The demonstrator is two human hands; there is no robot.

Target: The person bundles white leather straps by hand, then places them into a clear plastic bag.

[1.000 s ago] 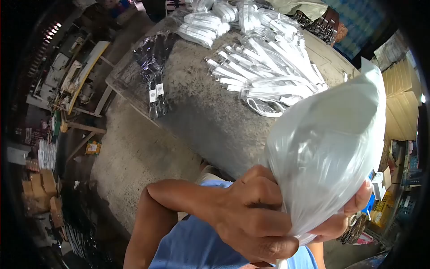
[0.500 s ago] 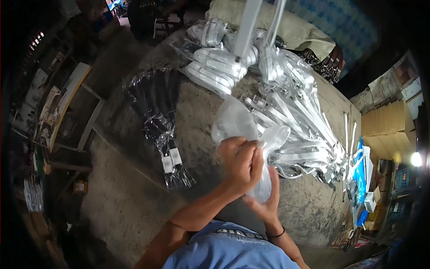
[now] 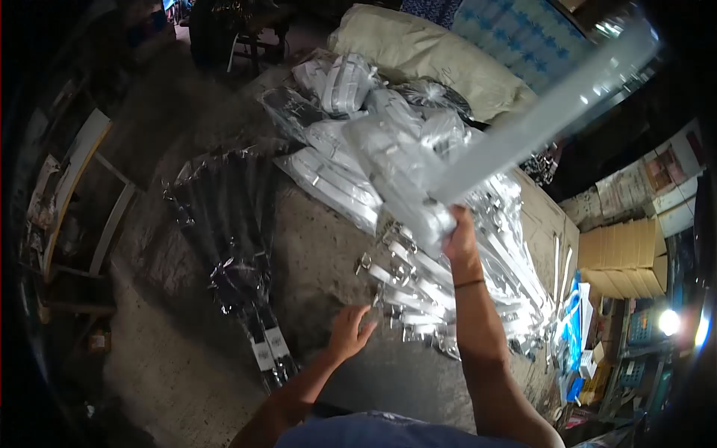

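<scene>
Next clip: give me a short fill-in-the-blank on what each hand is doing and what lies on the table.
1. The right hand holds a clear plastic bag raised ____ the table.
2. The left hand is open, fingers spread, and holds ____.
3. The packaged straps under the right arm are ____ in colour.
4. The packaged straps at the left are ____.

Missing words: above; nothing; white; black

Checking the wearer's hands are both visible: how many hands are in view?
2. The left hand hovers open over the table; the right hand is raised, gripping a clear plastic bag.
</scene>
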